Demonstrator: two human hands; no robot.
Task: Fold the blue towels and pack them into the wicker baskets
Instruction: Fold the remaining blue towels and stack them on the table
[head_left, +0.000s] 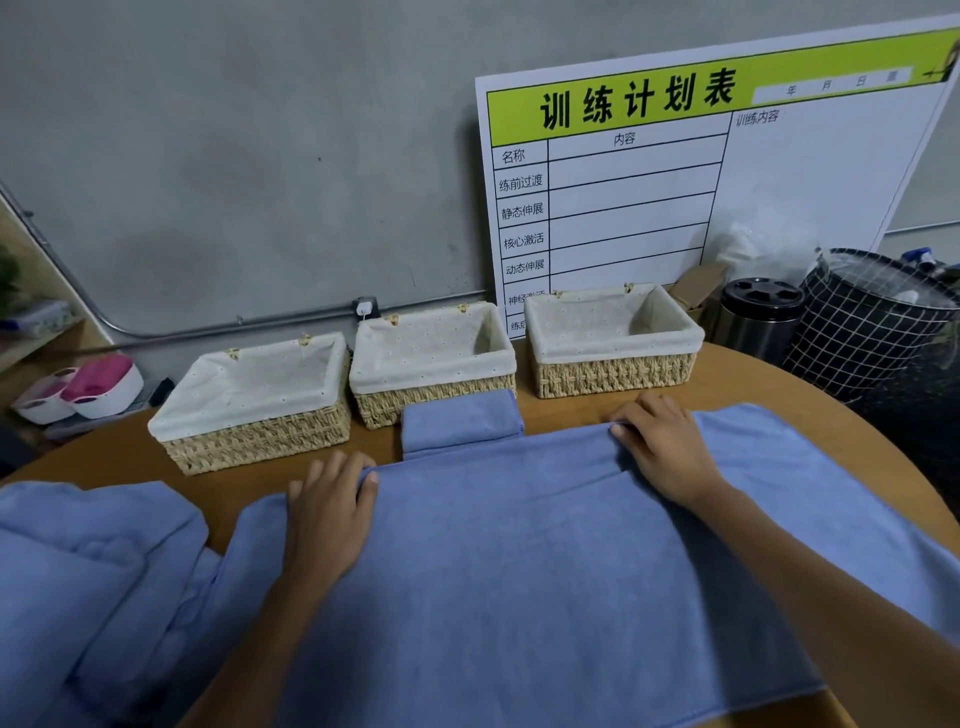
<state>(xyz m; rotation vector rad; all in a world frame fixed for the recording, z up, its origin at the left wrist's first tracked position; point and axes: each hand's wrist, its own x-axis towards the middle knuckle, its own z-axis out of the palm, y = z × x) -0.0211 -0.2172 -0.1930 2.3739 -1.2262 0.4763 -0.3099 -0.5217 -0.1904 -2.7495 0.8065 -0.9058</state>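
We take the middle wicker basket (434, 364) as our landmark: it stands at the back of the round wooden table (737, 387), with a left wicker basket (254, 397) just beside it on one side and a right wicker basket (613, 340) near it on the other, all three lined with pale cloth and holding nothing we can see. Touching the front wall of the middle basket lies a folded blue towel (462, 423), its long axis running left to right. In front of that, nearer to us, a large blue towel (519, 571) is spread flat, its long axis also left to right and its far edge overlapping the folded one's near edge. Our left hand (330, 512) pinches that far edge, thumb over the fold and fingers curled behind it; our right hand (662, 444) grips the same edge further right, fingers bent over the cloth. Forward and left of the landmark, a heap of blue towels (88, 582) lies crumpled.
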